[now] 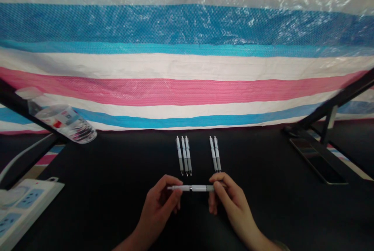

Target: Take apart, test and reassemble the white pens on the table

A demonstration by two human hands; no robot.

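A white pen [198, 188] with a grey grip lies level between my two hands above the black table. Its push-button end is pinched by the thumb and fingers of my left hand [163, 200]. My right hand [230, 198] pinches the grey grip, hiding the tip. Just beyond my hands, three similar pens [184, 155] lie side by side with their tips toward me. To their right is a pair of the same pens [215, 153], close to the fingers of my right hand.
A clear plastic bottle [66, 120] is at the left, by a black bar. A white power strip [29, 204] occupies the near left. At the right, a dark phone [318, 161] lies beside a black support [327, 122]. Striped sheeting [187, 91] hangs behind the black table [117, 173].
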